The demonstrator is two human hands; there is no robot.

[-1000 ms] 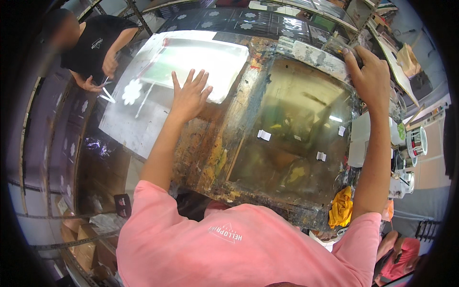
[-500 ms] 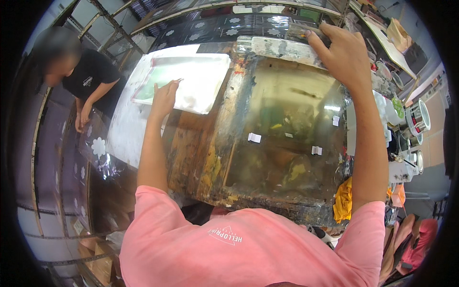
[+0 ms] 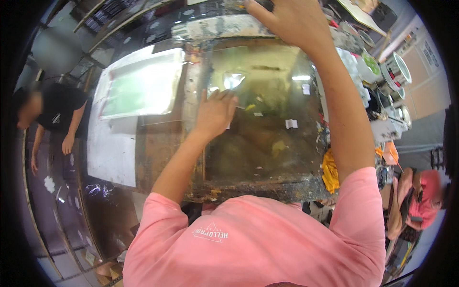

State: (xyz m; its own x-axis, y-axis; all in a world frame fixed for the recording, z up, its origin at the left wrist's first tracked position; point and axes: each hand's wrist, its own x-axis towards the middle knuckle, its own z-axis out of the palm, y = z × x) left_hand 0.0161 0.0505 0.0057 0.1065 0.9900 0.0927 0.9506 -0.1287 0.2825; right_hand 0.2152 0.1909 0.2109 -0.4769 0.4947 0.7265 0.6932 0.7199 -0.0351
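Note:
My left hand (image 3: pixel 217 114) lies over the left part of a dark, glossy glass-like bed (image 3: pixel 234 160), fingers stretched out and slightly apart. Beneath and around it, faint edges and a bright glare suggest a thin clear sheet, though its outline is hard to follow. Left of the bed rests a stack of clear, greenish-white plastic sheets (image 3: pixel 143 88) on white paper (image 3: pixel 112 158). My right hand (image 3: pixel 294 24) is at the far edge, above a paint-stained board (image 3: pixel 224 27). Its thumb points left against something dark; the other fingers are cut off by the picture's top edge.
Small white tabs (image 3: pixel 291 124) sit on the bed. An orange-yellow cloth (image 3: pixel 330 171) hangs at its near right corner. Along the right side stand tubs and cans (image 3: pixel 396 71). At the left, a person in a black shirt (image 3: pixel 60 107) stands beside metal racks (image 3: pixel 28 191).
My left hand has moved right from the plastic stack to the dark bed, its fingers opening out. The view has swung right; my right hand stays at the far edge.

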